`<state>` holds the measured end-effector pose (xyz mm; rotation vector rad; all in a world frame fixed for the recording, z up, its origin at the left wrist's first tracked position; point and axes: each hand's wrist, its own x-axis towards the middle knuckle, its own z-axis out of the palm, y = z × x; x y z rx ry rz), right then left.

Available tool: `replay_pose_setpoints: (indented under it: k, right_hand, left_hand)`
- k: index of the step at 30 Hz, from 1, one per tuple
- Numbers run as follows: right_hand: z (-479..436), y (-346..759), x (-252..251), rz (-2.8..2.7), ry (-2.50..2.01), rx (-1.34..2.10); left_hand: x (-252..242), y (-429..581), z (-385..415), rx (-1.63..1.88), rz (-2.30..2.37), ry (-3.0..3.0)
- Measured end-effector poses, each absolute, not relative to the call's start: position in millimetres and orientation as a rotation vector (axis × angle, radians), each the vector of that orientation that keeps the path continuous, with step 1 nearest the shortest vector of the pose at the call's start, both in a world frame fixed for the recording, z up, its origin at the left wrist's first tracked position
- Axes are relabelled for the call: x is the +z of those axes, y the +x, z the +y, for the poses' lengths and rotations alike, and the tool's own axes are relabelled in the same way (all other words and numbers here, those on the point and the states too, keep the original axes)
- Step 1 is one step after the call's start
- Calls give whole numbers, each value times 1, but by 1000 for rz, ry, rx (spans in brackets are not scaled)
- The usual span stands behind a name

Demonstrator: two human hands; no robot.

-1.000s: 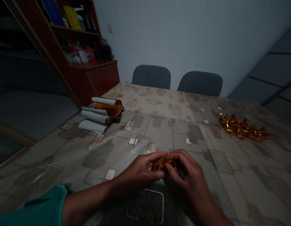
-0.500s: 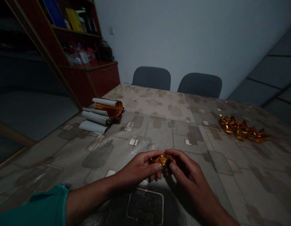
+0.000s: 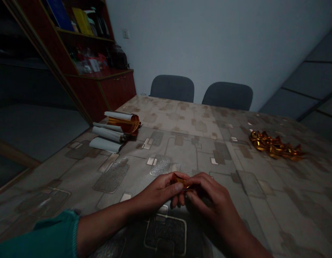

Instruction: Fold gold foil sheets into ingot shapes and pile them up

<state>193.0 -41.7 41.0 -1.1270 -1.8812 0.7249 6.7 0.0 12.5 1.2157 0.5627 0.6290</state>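
The left hand (image 3: 163, 189) pinched a gold foil piece (image 3: 179, 180), its thumb pressed over the near side and its other fingers curled behind and beneath. The right hand (image 3: 214, 196) met it from three o'clock, forefinger and thumb closed about the piece's right end, though those fingers partly hid the grip. The piece sat between the two hands, above the near part of the table (image 3: 160, 134), whose covering bore a pattern of rounded rectangles. A teal sleeve (image 3: 51, 233) covered the left arm at eight o'clock from the piece. At ten o'clock lay a stack of curled sheets (image 3: 108, 133), pale on one face and gold on the other, well apart from the hands. At two o'clock, also well apart, a cluster of folded gold pieces (image 3: 274, 145) rested close together on the table. Beyond the far edge stood two grey chairs, one (image 3: 172, 88) at twelve o'clock and the other (image 3: 227, 95) at one. A reddish cabinet (image 3: 117, 89) with loaded shelves stood at eleven o'clock, beside a pale wall (image 3: 203, 39).
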Motion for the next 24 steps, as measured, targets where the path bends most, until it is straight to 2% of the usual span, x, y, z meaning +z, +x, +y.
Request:
replay_pose_setpoints:
  k: [9,16,24]
  right_hand:
    - [-40,195,44,-1839,-1158,721]
    - [-40,192,40,-1863,-1126,486]
    - [-44,188,37,-1933,-1045,416]
  left_hand:
    - [17,5,1,666,504,1092]
    - [16,9,-4,780,650,803]
    - [13,10,-5,678,580,601]
